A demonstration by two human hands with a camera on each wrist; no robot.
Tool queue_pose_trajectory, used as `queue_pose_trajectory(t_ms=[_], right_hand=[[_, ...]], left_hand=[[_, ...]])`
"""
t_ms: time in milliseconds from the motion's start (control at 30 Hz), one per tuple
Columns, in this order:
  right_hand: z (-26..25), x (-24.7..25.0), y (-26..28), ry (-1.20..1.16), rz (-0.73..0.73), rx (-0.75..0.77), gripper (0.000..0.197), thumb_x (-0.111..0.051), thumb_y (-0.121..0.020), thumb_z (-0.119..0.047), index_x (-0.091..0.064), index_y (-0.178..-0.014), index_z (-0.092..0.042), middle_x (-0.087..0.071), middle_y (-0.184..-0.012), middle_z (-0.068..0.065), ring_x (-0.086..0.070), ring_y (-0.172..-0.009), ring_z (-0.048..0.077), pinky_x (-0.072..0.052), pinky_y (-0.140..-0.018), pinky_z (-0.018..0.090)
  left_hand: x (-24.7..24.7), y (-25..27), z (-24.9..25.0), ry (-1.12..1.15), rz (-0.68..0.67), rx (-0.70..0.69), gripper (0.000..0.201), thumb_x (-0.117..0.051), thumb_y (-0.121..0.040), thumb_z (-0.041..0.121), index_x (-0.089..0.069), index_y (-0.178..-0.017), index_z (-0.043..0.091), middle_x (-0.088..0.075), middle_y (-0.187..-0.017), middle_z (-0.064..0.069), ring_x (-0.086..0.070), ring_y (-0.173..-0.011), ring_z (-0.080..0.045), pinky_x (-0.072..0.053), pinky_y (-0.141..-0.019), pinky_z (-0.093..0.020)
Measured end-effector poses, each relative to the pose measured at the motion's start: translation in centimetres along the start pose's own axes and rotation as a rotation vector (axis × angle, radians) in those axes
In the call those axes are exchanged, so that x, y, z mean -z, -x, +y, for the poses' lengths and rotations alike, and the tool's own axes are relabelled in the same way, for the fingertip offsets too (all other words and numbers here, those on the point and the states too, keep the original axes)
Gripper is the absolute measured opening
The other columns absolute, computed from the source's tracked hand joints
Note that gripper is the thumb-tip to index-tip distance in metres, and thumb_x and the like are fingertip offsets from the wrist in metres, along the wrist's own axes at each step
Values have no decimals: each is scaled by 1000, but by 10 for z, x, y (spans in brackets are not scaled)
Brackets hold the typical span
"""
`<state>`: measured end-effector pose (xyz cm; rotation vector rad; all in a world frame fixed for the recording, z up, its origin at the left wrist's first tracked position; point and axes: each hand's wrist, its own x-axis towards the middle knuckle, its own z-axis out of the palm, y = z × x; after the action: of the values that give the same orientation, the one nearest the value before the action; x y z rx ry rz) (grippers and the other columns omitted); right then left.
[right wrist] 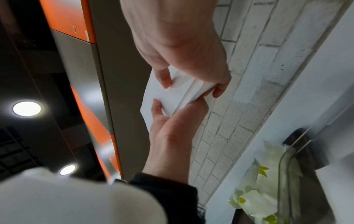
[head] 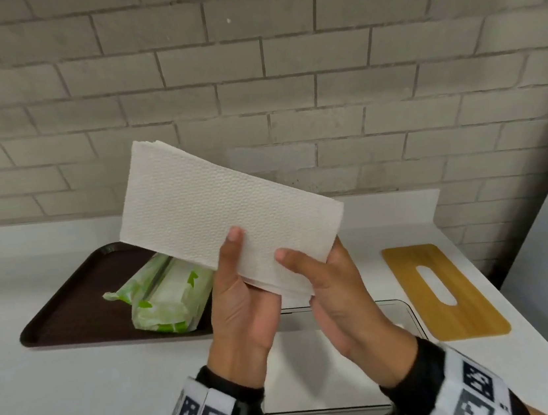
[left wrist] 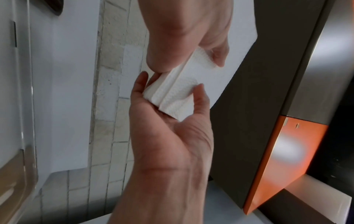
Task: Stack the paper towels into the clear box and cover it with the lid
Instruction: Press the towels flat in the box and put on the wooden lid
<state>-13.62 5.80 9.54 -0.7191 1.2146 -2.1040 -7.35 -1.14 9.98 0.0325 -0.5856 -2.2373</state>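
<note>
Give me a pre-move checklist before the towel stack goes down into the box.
1. Grip: left hand and right hand both pinch the paper towels at the near end: ok.
2. Stack squared: sheet edges stepped at the held end: not ok.
3. Clear box open, under the hands: ok.
4. Box interior free: mostly hidden by hands: cannot tell.
5. Wooden lid off, lying right of the box: ok.
6. Green wrapper on the brown tray, clear of the box: ok.
</note>
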Motion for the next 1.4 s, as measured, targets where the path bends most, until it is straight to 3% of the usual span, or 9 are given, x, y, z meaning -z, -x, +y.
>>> queue_pose_trajectory(t_ms=[233,333,433,600,700,900,1100,1233,1400], right_hand=[[-17,29,-4,180,58,35,36,-47,-88,4,-57,-117,-14,-68,-111,1,-64,-102,14,-51,-88,24],[-27,62,-4,348,116,-6,39,-48,-88,5,-52,-121,-16,-66,-111,2,-63,-103,18,-51,-88,31],[-28,96,5,469,142,-94,40,-50,-88,6,-47,-120,-18,-66,-109,2,-65,-98,19,-52,-79,30],[-12,127,28,882,-15,-299,58,-55,-89,-4,-31,-127,-40,-59,-107,-6,-65,-84,11,-54,-72,23],[-5,134,35,1101,-126,-332,56,-55,-90,-8,-31,-131,-37,-59,-108,-8,-64,-92,12,-54,-83,29],[-7,139,40,1311,-153,-272,45,-62,-87,-12,-44,-127,-25,-53,-93,-21,-53,-77,-4,-42,-65,4],[-19,134,35,1547,-284,-176,74,-64,-87,-22,-18,-144,-31,-20,-139,-19,-15,-118,-7,-18,-100,8],[-13,116,31,1536,-477,-119,72,-57,-91,-38,-12,-147,-33,-19,-147,-19,-14,-132,-3,-13,-105,11],[2,118,27,1696,-672,-319,85,-55,-88,-49,-1,-150,-29,-11,-155,-11,-8,-141,10,-7,-113,24]], left_hand=[[15,-11,13,-108,131,-120,54,-67,-76,22,-57,-128,15,-64,-126,-6,-58,-119,-24,-44,-103,-48],[29,-10,36,-478,141,-141,42,-70,-67,20,-63,-108,16,-73,-104,0,-68,-100,-13,-55,-87,-30],[52,0,46,-973,74,33,46,-79,-55,18,-65,-99,14,-76,-93,-3,-71,-84,-14,-57,-71,-20],[72,16,36,-1492,-12,377,62,-82,-69,7,-51,-118,27,-74,-93,1,-72,-74,-17,-58,-65,-27],[77,19,27,-1769,-137,441,76,-83,-70,18,-35,-122,46,-66,-101,3,-69,-73,-19,-57,-69,-24],[73,15,19,-2030,-261,490,68,-80,-73,29,-40,-126,39,-64,-90,1,-58,-68,-9,-46,-59,-14],[71,9,13,-2179,-350,491,74,-78,-75,30,-34,-134,36,-59,-91,2,-55,-73,-10,-46,-65,-19],[69,3,11,-2195,-423,470,73,-79,-73,28,-40,-135,30,-51,-99,7,-49,-88,-11,-39,-73,-18],[63,3,13,-2372,-529,233,72,-69,-81,43,-33,-141,26,-40,-135,7,-41,-121,-8,-32,-95,-14]])
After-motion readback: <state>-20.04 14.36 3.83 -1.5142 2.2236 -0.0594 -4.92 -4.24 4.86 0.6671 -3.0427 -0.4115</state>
